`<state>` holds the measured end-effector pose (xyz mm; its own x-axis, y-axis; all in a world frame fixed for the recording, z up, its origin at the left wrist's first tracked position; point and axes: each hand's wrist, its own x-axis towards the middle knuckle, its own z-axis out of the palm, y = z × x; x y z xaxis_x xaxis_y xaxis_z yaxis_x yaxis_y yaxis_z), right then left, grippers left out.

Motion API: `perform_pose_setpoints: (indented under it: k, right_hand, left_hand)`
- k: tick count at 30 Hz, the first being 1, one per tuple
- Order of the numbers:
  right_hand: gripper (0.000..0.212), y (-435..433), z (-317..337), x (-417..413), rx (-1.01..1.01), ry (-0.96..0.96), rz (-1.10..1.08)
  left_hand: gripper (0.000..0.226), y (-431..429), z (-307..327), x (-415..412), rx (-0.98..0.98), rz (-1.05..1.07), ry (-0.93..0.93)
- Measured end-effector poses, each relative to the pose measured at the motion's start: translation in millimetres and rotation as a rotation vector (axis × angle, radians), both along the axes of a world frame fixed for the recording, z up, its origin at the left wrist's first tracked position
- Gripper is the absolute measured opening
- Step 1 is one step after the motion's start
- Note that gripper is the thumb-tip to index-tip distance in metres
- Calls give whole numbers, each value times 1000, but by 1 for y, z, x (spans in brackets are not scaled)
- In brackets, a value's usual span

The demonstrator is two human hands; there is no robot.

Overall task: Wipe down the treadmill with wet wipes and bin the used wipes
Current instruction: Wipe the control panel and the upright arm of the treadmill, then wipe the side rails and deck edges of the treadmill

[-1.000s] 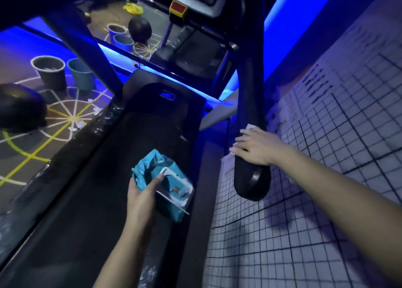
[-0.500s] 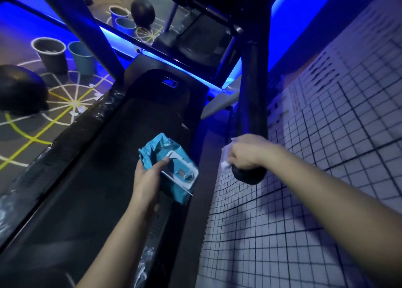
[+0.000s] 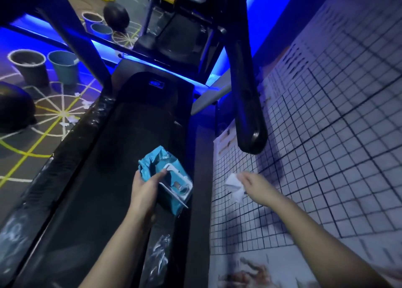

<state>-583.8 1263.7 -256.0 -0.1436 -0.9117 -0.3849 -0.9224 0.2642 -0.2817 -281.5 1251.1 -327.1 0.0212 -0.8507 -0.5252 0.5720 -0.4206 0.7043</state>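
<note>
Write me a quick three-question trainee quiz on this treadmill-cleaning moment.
1. True or false: the right hand holds a crumpled white wipe, apart from the black padded handrail.
2. The left hand grips: A) a teal plastic wet-wipe pack; B) a spray bottle; C) a sponge.
3. Fill in: the white tiled wall is on the person's ____ side.
Key: 1 true; 2 A; 3 right.
</note>
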Motion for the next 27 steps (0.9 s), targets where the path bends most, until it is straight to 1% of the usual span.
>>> perform_pose_setpoints:
  k: [3,5,7,9,11,14,17,18,19,20,21,22,24,27]
  right_hand:
    - [39,-2,0,11,-178,-261,-261]
    - [38,-8,2,15,-226,-486,-432]
    - [33,-15,2,20,-235,-756,-572]
    - [37,-22,-4,29,-194,-997,-668]
    - [43,-23,-20,42,-117,-1190,-726]
    - [52,-16,-59,64,15,-1389,-746]
    - [58,8,-116,82,88,-1458,-755]
    - [61,20,-134,88,110,-1468,-784]
    - [64,34,-152,93,125,-1479,-843]
    - [61,48,-168,97,117,-1470,-920]
    - [55,63,-183,100,91,-1450,-993]
    - [47,78,-197,102,69,-1440,-1051]
    - [40,108,-223,107,68,-1425,-1136]
    - [37,151,-263,120,47,-1339,-1201]
  left_hand:
    - [39,4,2,3,-26,-30,-22]
    - [38,8,6,3,-39,-42,-33]
    - [36,12,8,4,-57,-44,-47]
    - [31,18,6,7,-69,-33,-56]
    - [31,25,0,14,-46,-10,-66]
    - [41,40,-31,28,26,45,-28]
    - [55,58,-57,47,85,65,-45]
    - [53,65,-66,54,110,59,-58]
    - [45,71,-74,60,122,46,-66]
    - [34,77,-83,66,145,38,-80]
    - [21,82,-91,72,171,21,-97]
    - [14,85,-99,77,201,-6,-117]
    - [19,91,-124,88,254,-54,-159]
    - [26,93,-159,99,302,-123,-167]
